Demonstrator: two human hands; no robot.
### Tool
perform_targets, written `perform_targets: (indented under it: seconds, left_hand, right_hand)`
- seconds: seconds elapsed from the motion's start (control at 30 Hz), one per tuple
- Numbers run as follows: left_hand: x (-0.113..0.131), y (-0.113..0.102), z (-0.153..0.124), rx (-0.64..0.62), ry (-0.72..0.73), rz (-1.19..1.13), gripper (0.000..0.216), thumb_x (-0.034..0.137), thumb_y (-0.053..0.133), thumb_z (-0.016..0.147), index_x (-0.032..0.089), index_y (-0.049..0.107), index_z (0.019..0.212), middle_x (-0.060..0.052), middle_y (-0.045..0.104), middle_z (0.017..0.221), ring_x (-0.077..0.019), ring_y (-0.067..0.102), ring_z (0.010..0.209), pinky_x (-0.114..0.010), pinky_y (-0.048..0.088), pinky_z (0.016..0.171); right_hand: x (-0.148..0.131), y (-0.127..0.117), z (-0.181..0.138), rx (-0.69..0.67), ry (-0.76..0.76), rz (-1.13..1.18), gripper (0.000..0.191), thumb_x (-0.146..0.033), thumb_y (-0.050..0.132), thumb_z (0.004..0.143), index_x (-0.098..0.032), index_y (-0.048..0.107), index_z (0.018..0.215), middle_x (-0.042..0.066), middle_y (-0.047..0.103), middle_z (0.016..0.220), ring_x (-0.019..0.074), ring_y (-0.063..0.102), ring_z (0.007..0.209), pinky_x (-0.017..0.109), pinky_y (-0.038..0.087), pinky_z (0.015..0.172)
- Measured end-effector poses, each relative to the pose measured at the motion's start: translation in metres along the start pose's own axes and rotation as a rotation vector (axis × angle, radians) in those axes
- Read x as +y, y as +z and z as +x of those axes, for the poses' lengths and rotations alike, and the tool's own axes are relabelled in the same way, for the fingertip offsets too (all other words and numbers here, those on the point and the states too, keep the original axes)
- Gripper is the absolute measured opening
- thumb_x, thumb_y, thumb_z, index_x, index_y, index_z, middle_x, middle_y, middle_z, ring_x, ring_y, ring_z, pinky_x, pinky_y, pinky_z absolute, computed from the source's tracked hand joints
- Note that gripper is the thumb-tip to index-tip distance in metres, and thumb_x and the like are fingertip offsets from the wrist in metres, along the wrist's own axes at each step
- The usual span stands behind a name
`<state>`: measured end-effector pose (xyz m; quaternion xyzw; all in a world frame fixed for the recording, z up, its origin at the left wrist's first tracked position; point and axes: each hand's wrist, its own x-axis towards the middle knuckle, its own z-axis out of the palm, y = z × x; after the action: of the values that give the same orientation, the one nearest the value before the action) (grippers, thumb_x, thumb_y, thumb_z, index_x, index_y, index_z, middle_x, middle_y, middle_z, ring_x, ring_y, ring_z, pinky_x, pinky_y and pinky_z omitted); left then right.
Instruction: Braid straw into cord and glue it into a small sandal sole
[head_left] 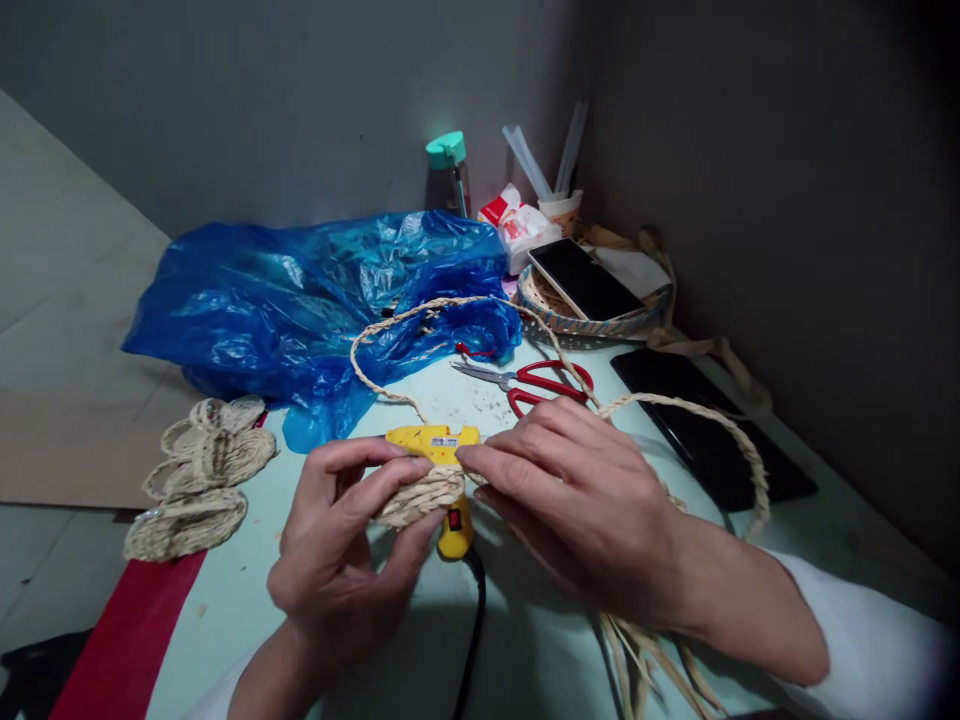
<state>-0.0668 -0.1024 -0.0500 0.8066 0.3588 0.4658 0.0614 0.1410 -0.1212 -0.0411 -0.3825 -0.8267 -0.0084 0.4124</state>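
My left hand [341, 535] and my right hand [574, 495] meet over a small coil of braided straw rope [420, 493], fingers closed on it from both sides. The loose braid [390, 345] loops away over the table toward the blue bag and back round to the right. Right under the coil lies a yellow glue gun [435, 442] with a black cord trailing toward me.
Crumpled blue plastic bag [300, 300] at the back left. Red-handled scissors [536, 383] beyond my right hand. Finished straw coils [199, 475] at the table's left edge. A woven tray [600, 320] holding a phone, another phone [705, 425], a bottle [448, 175] by the wall.
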Motion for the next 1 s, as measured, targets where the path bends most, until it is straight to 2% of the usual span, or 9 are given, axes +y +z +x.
perform_targets:
  seconds: [0.17, 0.3, 0.5, 0.7, 0.83, 1.0]
  left_hand:
    - [-0.003, -0.002, -0.003, -0.046, 0.053, 0.030, 0.040, 0.007, 0.071, 0.076, 0.026, 0.063, 0.111, -0.003, 0.056, 0.103, -0.0187, 0.059, 0.091, -0.032, 0.056, 0.074]
    - [0.001, -0.001, -0.003, -0.022, -0.029, 0.014, 0.036, 0.007, 0.069, 0.079, 0.028, 0.063, 0.107, -0.003, 0.053, 0.104, -0.0181, 0.057, 0.092, -0.032, 0.055, 0.076]
    - [0.004, 0.001, -0.002, -0.018, -0.026, 0.072, 0.031, 0.011, 0.069, 0.080, 0.027, 0.063, 0.105, -0.004, 0.054, 0.100, -0.0197, 0.058, 0.089, -0.036, 0.055, 0.075]
    - [0.005, -0.001, 0.000, -0.018, 0.001, 0.129, 0.032, 0.009, 0.068, 0.080, 0.027, 0.063, 0.105, -0.004, 0.053, 0.100, -0.0184, 0.058, 0.088, -0.031, 0.055, 0.071]
    - [0.004, -0.003, 0.002, -0.018, 0.073, 0.232, 0.034, 0.007, 0.070, 0.077, 0.024, 0.063, 0.105, -0.005, 0.057, 0.098, -0.0181, 0.060, 0.085, -0.031, 0.053, 0.072]
    - [-0.002, -0.003, 0.001, 0.008, 0.185, 0.288, 0.039, 0.006, 0.071, 0.077, 0.023, 0.065, 0.111, -0.007, 0.059, 0.098, -0.0203, 0.061, 0.087, -0.033, 0.053, 0.076]
  right_hand:
    - [-0.005, 0.005, -0.001, 0.085, 0.014, -0.038, 0.019, -0.009, 0.051, 0.095, -0.013, 0.069, 0.090, 0.004, 0.072, 0.076, 0.0153, 0.058, 0.069, 0.031, 0.044, 0.064]
    - [-0.009, 0.009, -0.006, 0.105, 0.032, -0.014, 0.017, -0.009, 0.052, 0.095, -0.010, 0.069, 0.095, 0.005, 0.072, 0.075, 0.0153, 0.058, 0.067, 0.031, 0.045, 0.063]
    - [-0.013, 0.016, -0.011, 0.123, 0.104, 0.061, 0.022, -0.003, 0.051, 0.087, -0.010, 0.068, 0.099, 0.006, 0.073, 0.080, 0.0160, 0.059, 0.069, 0.031, 0.047, 0.064]
    - [-0.017, 0.020, -0.014, 0.077, 0.149, 0.198, 0.028, -0.002, 0.051, 0.087, -0.006, 0.064, 0.112, 0.009, 0.072, 0.088, 0.0165, 0.059, 0.073, 0.030, 0.051, 0.069]
    - [-0.017, 0.025, -0.013, 0.142, 0.153, 0.247, 0.025, -0.001, 0.050, 0.088, -0.004, 0.064, 0.109, 0.008, 0.071, 0.082, 0.0166, 0.057, 0.069, 0.030, 0.052, 0.068]
    - [-0.011, 0.024, -0.010, 0.093, 0.116, 0.233, 0.026, -0.003, 0.050, 0.089, -0.006, 0.062, 0.112, 0.011, 0.072, 0.087, 0.0187, 0.061, 0.073, 0.033, 0.054, 0.068]
